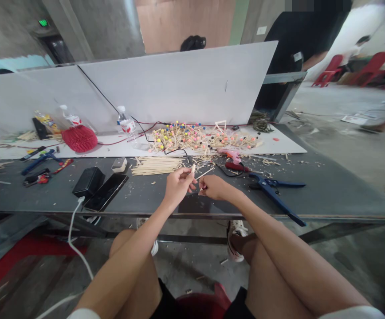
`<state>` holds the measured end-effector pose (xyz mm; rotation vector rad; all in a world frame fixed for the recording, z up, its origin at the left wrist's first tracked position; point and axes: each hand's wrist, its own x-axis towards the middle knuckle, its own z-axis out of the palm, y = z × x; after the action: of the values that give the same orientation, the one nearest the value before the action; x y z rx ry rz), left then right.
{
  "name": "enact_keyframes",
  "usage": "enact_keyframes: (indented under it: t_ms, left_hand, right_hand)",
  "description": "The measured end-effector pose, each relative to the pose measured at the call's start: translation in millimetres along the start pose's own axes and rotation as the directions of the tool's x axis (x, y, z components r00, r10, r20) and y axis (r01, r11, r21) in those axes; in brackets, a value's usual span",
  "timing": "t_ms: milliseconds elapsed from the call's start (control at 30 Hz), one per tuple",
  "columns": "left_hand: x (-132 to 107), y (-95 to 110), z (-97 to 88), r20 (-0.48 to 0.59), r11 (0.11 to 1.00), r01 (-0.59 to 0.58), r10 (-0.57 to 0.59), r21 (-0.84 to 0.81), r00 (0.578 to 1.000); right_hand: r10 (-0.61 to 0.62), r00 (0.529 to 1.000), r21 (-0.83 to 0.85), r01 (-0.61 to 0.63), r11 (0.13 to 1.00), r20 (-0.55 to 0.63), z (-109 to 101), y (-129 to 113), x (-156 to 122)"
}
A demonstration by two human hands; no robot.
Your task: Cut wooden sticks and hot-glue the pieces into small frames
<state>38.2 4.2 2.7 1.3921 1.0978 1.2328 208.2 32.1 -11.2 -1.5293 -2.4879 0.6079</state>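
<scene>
Here, both forearms reach over the worktop's (328, 190) front edge. The left hand (178, 184) pinches a short wooden stick (193, 169) upright, and the right hand (214, 187) is curled closed just beside it, its contents unclear.

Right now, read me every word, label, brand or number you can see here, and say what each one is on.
Nothing here reads clearly.
Green lit sign, top left: blurred.
Water bottle, red and white label: too small.
Second bottle, red label: too small.
Yellow packet: print blurred.
Paper sheet, far right: too small.
Short stick in the left hand: no marks visible.
</scene>
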Motion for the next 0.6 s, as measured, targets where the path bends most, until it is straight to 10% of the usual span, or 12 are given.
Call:
enact_keyframes:
  t_ms: [233,467,600]
  left_hand:
    - [2,0,-2.2,-0.029,1.0,-0.006,0.005,-0.018,1.0]
    - [1,2,-2.3,-0.056,0.997,0.02,-0.025,-0.074,0.998]
    - [0,3,-2.4,-0.061,0.992,0.044,-0.052,-0.121,0.997]
  right_hand:
    - [-0.066,0.987,0.191,0.094,0.977,-0.146,-18,-15,-15]
    - [0.007,0.969,0.794,0.2,0.574,-0.249,-32,-22,-28]
    - [0.065,0.921,0.778,0.285,0.56,-0.384,-31,-19,-25]
